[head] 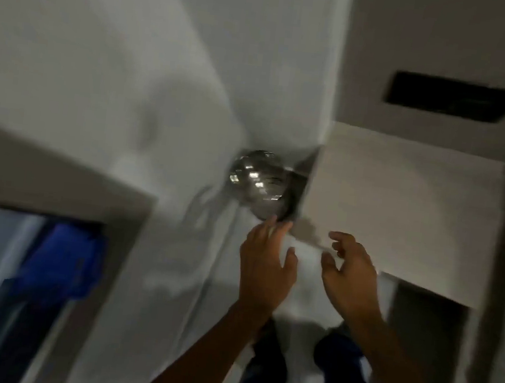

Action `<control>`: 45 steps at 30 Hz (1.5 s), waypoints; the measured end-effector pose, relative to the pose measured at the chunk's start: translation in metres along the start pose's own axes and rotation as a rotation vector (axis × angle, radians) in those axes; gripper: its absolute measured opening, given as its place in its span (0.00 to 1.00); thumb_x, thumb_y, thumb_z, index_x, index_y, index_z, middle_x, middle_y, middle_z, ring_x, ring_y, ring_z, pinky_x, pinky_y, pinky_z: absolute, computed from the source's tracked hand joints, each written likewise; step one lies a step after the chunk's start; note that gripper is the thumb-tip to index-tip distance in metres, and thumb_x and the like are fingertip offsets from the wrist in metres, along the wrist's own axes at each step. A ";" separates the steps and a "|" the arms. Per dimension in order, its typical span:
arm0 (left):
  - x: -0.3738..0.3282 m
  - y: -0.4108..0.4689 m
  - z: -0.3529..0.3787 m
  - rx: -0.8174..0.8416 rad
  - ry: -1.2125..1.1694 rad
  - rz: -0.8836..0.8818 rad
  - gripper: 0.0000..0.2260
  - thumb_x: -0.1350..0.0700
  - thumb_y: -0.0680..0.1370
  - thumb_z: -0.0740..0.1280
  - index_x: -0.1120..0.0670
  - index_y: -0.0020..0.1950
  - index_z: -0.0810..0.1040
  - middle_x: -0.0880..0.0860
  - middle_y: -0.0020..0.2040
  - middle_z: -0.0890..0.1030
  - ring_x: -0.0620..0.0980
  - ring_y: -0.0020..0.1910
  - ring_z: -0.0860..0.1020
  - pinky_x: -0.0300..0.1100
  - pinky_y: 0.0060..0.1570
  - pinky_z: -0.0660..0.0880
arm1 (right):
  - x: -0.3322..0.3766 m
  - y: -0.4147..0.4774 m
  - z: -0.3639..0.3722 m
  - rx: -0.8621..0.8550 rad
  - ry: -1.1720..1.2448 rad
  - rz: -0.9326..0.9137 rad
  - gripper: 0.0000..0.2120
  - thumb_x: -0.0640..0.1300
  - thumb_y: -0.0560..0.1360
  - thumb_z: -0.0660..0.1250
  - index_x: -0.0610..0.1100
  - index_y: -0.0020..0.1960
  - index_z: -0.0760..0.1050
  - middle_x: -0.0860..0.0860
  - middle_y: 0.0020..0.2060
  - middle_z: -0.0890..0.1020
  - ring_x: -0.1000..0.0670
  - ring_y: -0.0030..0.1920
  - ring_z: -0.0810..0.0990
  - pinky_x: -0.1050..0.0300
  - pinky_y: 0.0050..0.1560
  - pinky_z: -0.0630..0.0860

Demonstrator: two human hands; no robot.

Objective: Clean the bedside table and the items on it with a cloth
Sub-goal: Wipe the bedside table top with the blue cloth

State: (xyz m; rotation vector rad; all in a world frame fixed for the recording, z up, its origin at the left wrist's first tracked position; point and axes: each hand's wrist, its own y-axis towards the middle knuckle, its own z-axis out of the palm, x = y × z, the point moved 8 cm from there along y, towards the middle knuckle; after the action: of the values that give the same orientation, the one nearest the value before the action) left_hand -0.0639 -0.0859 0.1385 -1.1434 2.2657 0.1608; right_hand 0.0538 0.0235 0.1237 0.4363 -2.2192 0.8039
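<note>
The picture is blurred by motion. A pale bedside table stands at the right, its top bare in view. A shiny mirrored ball-shaped object sits on the floor beside the table's left edge, against the white wall. My left hand reaches forward with fingers spread, its fingertips just below the ball. My right hand hovers open at the table's near left corner, fingers curled and apart, holding nothing. A blue cloth lies at the lower left on a dark ledge, away from both hands.
A dark rectangular panel shows on the surface behind the table. A grey-framed ledge or window frame fills the left side. A thin cable runs down the white floor. My legs in dark trousers stand below.
</note>
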 end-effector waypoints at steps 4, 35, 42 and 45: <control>0.083 -0.030 -0.092 -0.171 0.020 -0.096 0.21 0.53 0.78 0.64 0.51 0.71 0.72 0.52 0.72 0.72 0.51 0.72 0.68 0.50 0.72 0.65 | 0.070 -0.027 0.096 0.202 0.004 -0.153 0.12 0.37 0.77 0.65 0.45 0.60 0.77 0.44 0.51 0.83 0.50 0.46 0.78 0.62 0.48 0.71; 0.126 -0.028 -0.088 0.174 -0.387 -0.419 0.27 0.41 0.77 0.64 0.44 0.74 0.60 0.54 0.67 0.76 0.48 0.55 0.79 0.44 0.51 0.78 | 0.050 -0.036 0.152 0.349 0.835 0.522 0.16 0.44 0.70 0.71 0.42 0.55 0.74 0.41 0.52 0.83 0.39 0.53 0.83 0.38 0.58 0.78; 0.014 -0.008 0.079 0.423 -0.432 -0.188 0.23 0.50 0.77 0.69 0.44 0.70 0.66 0.49 0.59 0.79 0.50 0.56 0.80 0.33 0.48 0.75 | -0.095 -0.019 0.042 0.145 1.105 0.637 0.17 0.37 0.69 0.74 0.38 0.58 0.79 0.39 0.50 0.86 0.39 0.48 0.86 0.45 0.46 0.83; -0.031 0.002 0.138 0.501 -0.245 -0.011 0.22 0.50 0.80 0.65 0.49 0.73 0.65 0.51 0.65 0.77 0.54 0.62 0.78 0.44 0.56 0.76 | -0.147 0.002 -0.006 -0.077 1.004 0.644 0.14 0.34 0.69 0.73 0.36 0.54 0.78 0.37 0.49 0.86 0.39 0.45 0.86 0.42 0.47 0.83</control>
State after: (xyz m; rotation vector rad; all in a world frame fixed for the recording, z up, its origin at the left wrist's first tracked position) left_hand 0.0110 -0.0135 0.0425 -0.8182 1.9296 -0.2472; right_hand 0.1560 0.0392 0.0189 -0.6483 -1.3892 0.9585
